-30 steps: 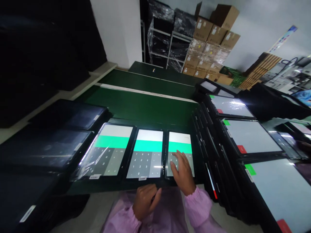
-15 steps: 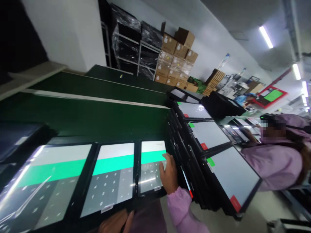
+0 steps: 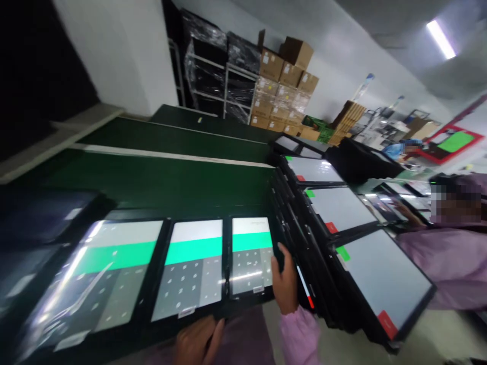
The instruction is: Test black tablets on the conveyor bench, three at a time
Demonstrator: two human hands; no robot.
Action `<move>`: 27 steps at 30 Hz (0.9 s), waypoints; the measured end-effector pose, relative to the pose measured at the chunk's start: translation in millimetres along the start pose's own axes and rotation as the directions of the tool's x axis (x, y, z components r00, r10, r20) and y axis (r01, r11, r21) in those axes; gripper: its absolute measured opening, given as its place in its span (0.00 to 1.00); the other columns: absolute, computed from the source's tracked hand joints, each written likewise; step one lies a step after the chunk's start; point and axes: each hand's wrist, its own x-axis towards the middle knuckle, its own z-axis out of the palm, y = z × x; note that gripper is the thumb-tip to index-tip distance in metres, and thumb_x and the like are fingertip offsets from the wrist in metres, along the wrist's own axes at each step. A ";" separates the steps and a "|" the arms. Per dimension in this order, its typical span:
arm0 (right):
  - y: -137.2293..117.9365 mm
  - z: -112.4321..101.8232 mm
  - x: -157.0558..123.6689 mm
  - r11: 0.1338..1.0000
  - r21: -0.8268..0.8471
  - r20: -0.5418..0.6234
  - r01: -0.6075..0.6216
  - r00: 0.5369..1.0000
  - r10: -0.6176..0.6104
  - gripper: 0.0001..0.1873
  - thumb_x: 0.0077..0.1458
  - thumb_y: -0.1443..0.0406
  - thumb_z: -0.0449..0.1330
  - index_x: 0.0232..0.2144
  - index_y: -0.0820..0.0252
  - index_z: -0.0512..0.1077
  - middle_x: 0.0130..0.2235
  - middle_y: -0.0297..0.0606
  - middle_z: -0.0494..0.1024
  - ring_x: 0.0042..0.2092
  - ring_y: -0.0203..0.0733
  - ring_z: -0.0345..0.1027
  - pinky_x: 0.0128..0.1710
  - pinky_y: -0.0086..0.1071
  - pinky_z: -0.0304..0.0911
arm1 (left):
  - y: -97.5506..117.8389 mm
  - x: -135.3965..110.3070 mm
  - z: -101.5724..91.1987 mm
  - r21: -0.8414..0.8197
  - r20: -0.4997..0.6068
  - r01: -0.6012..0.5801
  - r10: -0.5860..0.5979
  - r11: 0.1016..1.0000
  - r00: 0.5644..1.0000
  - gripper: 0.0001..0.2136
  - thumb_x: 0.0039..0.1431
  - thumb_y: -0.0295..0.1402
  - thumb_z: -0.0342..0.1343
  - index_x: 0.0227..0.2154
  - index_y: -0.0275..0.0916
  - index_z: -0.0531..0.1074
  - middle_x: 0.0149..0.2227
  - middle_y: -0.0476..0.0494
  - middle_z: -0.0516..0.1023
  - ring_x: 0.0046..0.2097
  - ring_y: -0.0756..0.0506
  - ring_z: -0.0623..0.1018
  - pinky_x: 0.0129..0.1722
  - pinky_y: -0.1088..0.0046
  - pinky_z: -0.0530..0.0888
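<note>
My right hand (image 3: 285,281) is at the right edge of the rightmost tablet (image 3: 249,271), thumb and fingers apart, nothing in its grasp. That tablet is lit with a calculator keypad under a green band. Two more tablets with the same display, a middle one (image 3: 188,279) and a left one (image 3: 125,279), lie beside it in a black tray. My left hand (image 3: 198,339) is below the middle tablet, by the tray's near edge. Its thumb points up and the other fingers are mostly hidden, so I cannot make out whether it holds anything.
Stacked black trays (image 3: 300,228) of tablets with green and red stickers stand close on my right. More dark trays (image 3: 41,218) lie at left. A green bench surface (image 3: 171,182) stretches behind. A co-worker in a pink sleeve (image 3: 437,263) works farther right; cartons (image 3: 285,91) are stacked behind.
My right hand has drawn back from the rightmost tablet's green band to its right edge. The whole view has shifted, with the tablets now farther right. My left hand shows more.
</note>
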 end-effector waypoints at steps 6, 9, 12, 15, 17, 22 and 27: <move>21.7 8.6 -20.4 0.960 0.212 -0.083 -0.183 0.975 0.204 0.28 0.70 0.48 0.52 0.58 0.63 0.71 0.59 0.53 0.74 0.59 0.54 0.69 0.59 0.51 0.64 | 4.0 -1.3 3.3 0.005 0.114 0.106 -0.106 0.994 0.988 0.18 0.71 0.25 0.48 0.22 0.41 0.62 0.20 0.52 0.65 0.21 0.51 0.68 0.25 0.69 0.59; 19.4 13.2 -23.5 0.946 0.258 -0.071 -0.195 0.973 0.220 0.29 0.70 0.48 0.50 0.58 0.64 0.71 0.60 0.54 0.73 0.61 0.54 0.67 0.61 0.51 0.61 | 11.8 1.5 -8.2 -0.046 0.146 0.165 -0.157 0.985 0.977 0.18 0.71 0.26 0.48 0.23 0.41 0.61 0.21 0.52 0.66 0.22 0.51 0.68 0.25 0.69 0.59; 17.0 13.6 -24.8 0.950 0.252 -0.080 -0.187 0.974 0.213 0.29 0.70 0.48 0.51 0.58 0.65 0.71 0.60 0.54 0.73 0.61 0.54 0.66 0.62 0.50 0.59 | 18.8 16.7 -29.6 -0.104 0.135 0.244 -0.229 0.964 0.964 0.11 0.71 0.28 0.48 0.31 0.41 0.68 0.26 0.49 0.72 0.28 0.49 0.73 0.29 0.71 0.66; 18.7 13.2 -25.0 0.961 0.231 -0.087 -0.150 0.981 0.174 0.29 0.70 0.49 0.52 0.58 0.66 0.72 0.59 0.54 0.74 0.61 0.55 0.67 0.61 0.50 0.60 | 11.7 46.1 -48.3 -0.018 0.072 0.356 -0.354 0.934 0.932 0.08 0.70 0.30 0.50 0.48 0.40 0.71 0.40 0.40 0.79 0.43 0.43 0.79 0.44 0.64 0.75; 20.8 13.6 -24.7 0.964 0.235 -0.089 -0.125 0.985 0.150 0.29 0.70 0.49 0.53 0.57 0.67 0.73 0.59 0.55 0.74 0.61 0.56 0.67 0.61 0.50 0.60 | -1.8 68.0 -54.5 0.100 0.059 0.396 -0.403 0.913 0.913 0.15 0.70 0.30 0.50 0.57 0.40 0.67 0.51 0.35 0.79 0.55 0.38 0.77 0.55 0.56 0.73; 24.2 14.1 -24.8 0.963 0.234 -0.081 -0.131 0.985 0.153 0.30 0.70 0.49 0.53 0.58 0.67 0.73 0.59 0.55 0.75 0.61 0.57 0.68 0.61 0.51 0.60 | -36.2 101.7 -46.8 0.271 0.103 0.335 -0.373 0.903 0.922 0.21 0.68 0.29 0.52 0.62 0.39 0.63 0.58 0.35 0.76 0.66 0.34 0.69 0.64 0.48 0.68; 27.8 14.7 -26.7 0.963 0.232 -0.082 -0.139 0.983 0.161 0.30 0.70 0.48 0.53 0.58 0.66 0.73 0.59 0.54 0.74 0.61 0.57 0.67 0.62 0.51 0.60 | -44.9 110.6 -33.4 0.350 0.189 0.272 -0.352 0.896 0.917 0.18 0.66 0.27 0.52 0.58 0.41 0.66 0.56 0.39 0.78 0.68 0.34 0.67 0.70 0.40 0.59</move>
